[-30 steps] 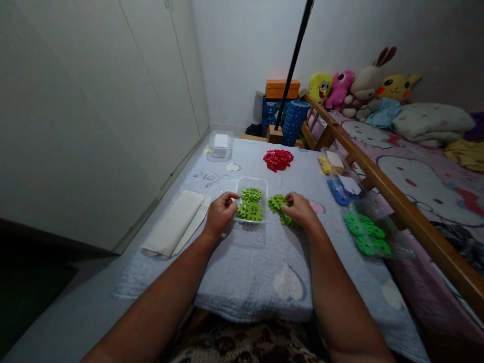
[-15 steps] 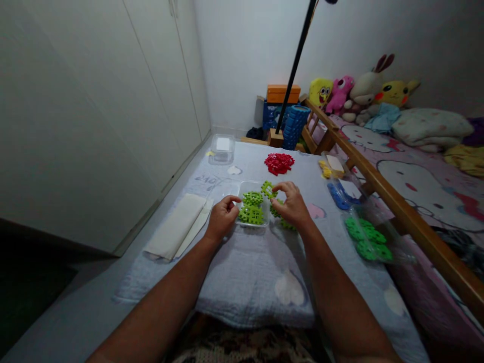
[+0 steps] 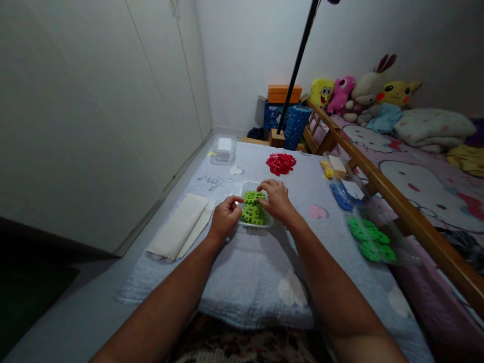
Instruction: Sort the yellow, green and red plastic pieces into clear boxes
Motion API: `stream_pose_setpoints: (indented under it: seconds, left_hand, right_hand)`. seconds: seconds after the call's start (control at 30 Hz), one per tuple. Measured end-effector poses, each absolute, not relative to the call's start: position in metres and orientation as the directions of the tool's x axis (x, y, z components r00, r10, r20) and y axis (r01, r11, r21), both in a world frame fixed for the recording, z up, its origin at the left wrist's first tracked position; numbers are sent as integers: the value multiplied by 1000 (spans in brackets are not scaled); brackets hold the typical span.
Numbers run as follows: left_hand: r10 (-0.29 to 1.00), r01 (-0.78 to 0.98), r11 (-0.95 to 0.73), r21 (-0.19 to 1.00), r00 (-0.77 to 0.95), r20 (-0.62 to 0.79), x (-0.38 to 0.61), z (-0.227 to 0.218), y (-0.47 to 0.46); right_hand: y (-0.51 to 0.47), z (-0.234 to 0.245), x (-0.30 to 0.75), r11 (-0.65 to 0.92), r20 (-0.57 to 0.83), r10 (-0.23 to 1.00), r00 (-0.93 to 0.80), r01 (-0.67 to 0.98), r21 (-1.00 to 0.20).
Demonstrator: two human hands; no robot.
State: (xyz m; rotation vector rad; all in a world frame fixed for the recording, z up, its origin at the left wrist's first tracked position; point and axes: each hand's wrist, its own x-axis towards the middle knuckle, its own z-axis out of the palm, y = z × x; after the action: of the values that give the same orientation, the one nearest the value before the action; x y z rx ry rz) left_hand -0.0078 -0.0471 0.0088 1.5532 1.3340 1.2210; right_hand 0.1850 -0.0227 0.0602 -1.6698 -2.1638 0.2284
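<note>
A clear plastic tray (image 3: 258,225) sits on the pale blue blanket (image 3: 249,272) and holds light green toothed plastic pieces (image 3: 251,214) in two stacks. My left hand (image 3: 224,219) is closed in a pinch on the tray's left rim. My right hand (image 3: 278,199) reaches over the tray's right side. Its curled fingers hold a light green piece (image 3: 254,196) on top of the far stack.
A pile of red pieces (image 3: 280,162) lies farther back. Bags of yellow (image 3: 325,170), blue (image 3: 340,194) and dark green pieces (image 3: 369,241) line the right, beside a wooden bed rail (image 3: 401,201). A second clear box (image 3: 224,147) and a folded white cloth (image 3: 177,228) lie left.
My right hand lifted a light green piece from the blanket beside the tray and carried it left onto the far stack in the tray. My left hand stayed on the tray's rim.
</note>
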Motion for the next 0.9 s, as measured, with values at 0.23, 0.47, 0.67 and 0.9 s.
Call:
stream_pose_setpoints:
  seconds: [0.23,0.47,0.67,0.9]
  left_hand:
    - [980,272,-192,943,7,197,-8,9,-48]
    - [980,282,-194,940,13,198,-8,6,-45]
    - [982,294,-183,938,4,190,-8,8,-47]
    - [982,286,-178,941,-2,187,-8,10,-47]
  right_hand:
    - [-29,58,248,264,247,954,-168,861,-435]
    - [-42,30,284,4,78,997,20,954,-298]
    - [-45,17,270,40,86,996,-20,971,-237]
    - [-42,12,269,67,108,993,-38,958,-280]
